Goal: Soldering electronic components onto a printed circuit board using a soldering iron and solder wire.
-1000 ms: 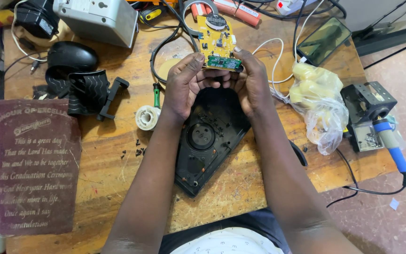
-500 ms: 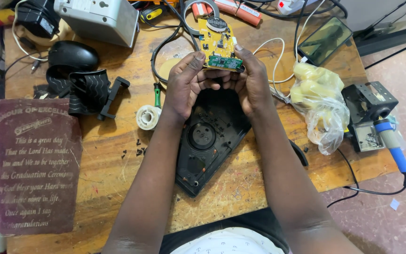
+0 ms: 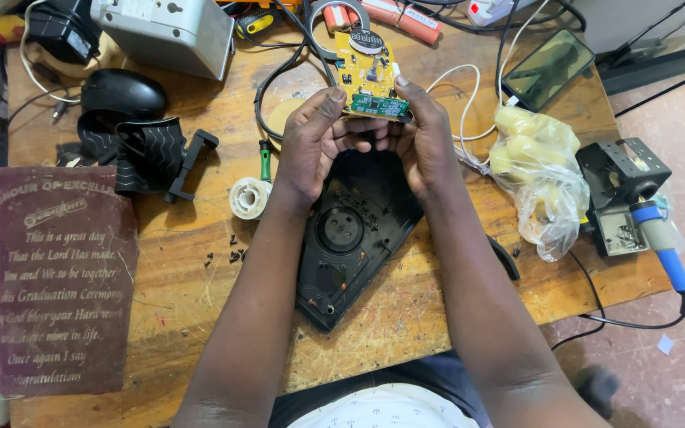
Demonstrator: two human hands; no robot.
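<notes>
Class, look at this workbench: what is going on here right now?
A person seated at a cluttered wooden table holds a yellow circuit board up between both hands, the left hand and the right hand gripping its lower edge, where a small green board sits. Below the hands lies an opened black plastic casing. A roll of white tape and loose dark screws lie to its left; a soldering iron rests at the right.

bare wood beside the black housing (image 3: pixel 350 238), tape roll (image 3: pixel 249 197) and plastic bag (image 3: pixel 545 178) flanking, cables perhaps crowding behind
</notes>
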